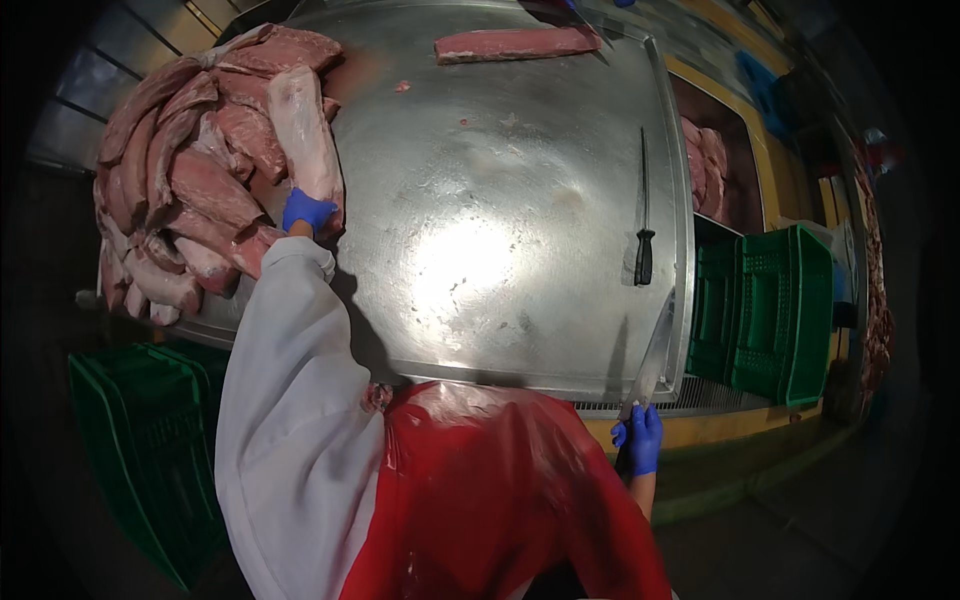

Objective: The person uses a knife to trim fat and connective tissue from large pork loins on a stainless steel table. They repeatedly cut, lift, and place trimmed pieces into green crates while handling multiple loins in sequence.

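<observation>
My left hand [308, 211], in a blue glove, is closed around the near end of a long pale slab of meat [301, 130]. That slab lies at the right side of a big pile of meat pieces [215, 190] on the steel table. Low at the right, my right hand [641, 438], also gloved in blue, grips a knife [656, 352] by its handle. The blade points up and away, over the table's near right corner. A sharpening steel [644, 205] with a black handle lies on the table beyond the knife.
At the steel table's [480, 170] far edge lies another long meat piece [517, 44]. To the right, a bin holds more meat [707, 168], with green crates [785, 310] nearer me. Another green crate [150, 440] stands at the lower left. The table has a raised rim.
</observation>
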A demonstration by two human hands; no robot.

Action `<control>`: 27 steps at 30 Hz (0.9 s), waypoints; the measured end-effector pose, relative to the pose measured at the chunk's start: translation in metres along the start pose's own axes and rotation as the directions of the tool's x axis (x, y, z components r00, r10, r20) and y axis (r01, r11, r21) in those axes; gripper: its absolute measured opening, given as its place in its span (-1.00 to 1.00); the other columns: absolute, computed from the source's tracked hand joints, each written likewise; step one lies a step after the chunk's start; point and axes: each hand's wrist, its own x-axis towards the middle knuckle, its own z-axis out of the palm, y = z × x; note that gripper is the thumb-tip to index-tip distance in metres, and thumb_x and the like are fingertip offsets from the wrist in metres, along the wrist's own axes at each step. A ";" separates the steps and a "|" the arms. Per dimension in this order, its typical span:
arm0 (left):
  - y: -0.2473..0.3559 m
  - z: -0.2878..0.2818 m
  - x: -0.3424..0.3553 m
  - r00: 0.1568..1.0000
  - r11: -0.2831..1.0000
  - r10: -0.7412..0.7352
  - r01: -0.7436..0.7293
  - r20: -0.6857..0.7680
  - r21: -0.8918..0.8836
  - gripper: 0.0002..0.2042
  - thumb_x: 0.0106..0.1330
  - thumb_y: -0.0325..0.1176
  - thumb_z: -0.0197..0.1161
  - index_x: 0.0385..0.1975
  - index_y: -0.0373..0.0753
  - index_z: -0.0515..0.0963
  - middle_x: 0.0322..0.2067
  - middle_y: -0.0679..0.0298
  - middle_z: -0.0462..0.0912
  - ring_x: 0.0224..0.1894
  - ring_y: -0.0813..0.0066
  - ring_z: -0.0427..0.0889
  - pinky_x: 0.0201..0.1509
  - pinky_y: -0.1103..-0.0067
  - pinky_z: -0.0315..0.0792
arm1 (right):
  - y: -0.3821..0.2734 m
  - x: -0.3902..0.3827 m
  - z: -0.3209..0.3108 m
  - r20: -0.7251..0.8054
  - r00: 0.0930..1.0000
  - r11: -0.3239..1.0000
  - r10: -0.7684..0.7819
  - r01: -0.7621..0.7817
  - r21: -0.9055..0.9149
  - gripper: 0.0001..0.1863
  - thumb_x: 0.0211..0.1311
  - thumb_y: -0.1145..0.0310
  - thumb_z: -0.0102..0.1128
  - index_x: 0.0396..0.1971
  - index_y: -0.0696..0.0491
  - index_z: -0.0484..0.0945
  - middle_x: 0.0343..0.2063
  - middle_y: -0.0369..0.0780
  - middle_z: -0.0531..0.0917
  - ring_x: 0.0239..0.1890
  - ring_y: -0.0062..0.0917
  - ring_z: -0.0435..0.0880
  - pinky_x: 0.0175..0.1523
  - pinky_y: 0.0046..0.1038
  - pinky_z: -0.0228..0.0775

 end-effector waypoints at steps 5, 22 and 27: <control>-0.015 0.040 -0.108 0.990 0.991 0.119 -0.114 0.079 -0.063 -0.07 -0.21 0.08 0.53 0.20 -0.33 0.40 0.15 -0.08 0.55 0.18 0.02 0.58 0.21 0.31 0.51 | -0.010 0.014 -0.014 0.042 0.999 1.000 -0.022 0.022 -0.018 -0.78 0.50 0.23 0.08 -0.26 0.06 0.39 -0.64 -0.24 0.52 -0.70 -0.56 0.57 -0.68 -0.56 0.30; -0.110 0.089 -0.338 0.929 0.921 0.222 -0.299 -0.295 -0.250 -0.69 0.34 -0.02 0.18 -0.34 -0.18 0.57 -0.30 -0.04 0.65 -0.23 -0.20 0.62 -0.17 0.10 0.50 | -0.060 0.097 0.067 0.515 0.856 0.949 -0.049 0.201 -0.243 -0.78 0.48 0.24 0.12 -0.29 0.07 0.43 -0.54 -0.28 0.55 -0.62 -0.58 0.61 -0.60 -0.58 0.37; -0.180 0.054 -0.374 0.896 0.900 0.435 -0.429 -0.087 0.080 -0.57 0.31 0.04 0.22 -0.13 -0.26 0.58 -0.15 -0.11 0.64 -0.12 -0.21 0.62 -0.05 0.10 0.51 | -0.028 0.099 0.043 0.515 0.857 0.981 0.023 0.079 -0.177 -0.76 0.49 0.18 0.12 -0.24 0.04 0.43 -0.51 -0.26 0.57 -0.61 -0.57 0.62 -0.62 -0.57 0.39</control>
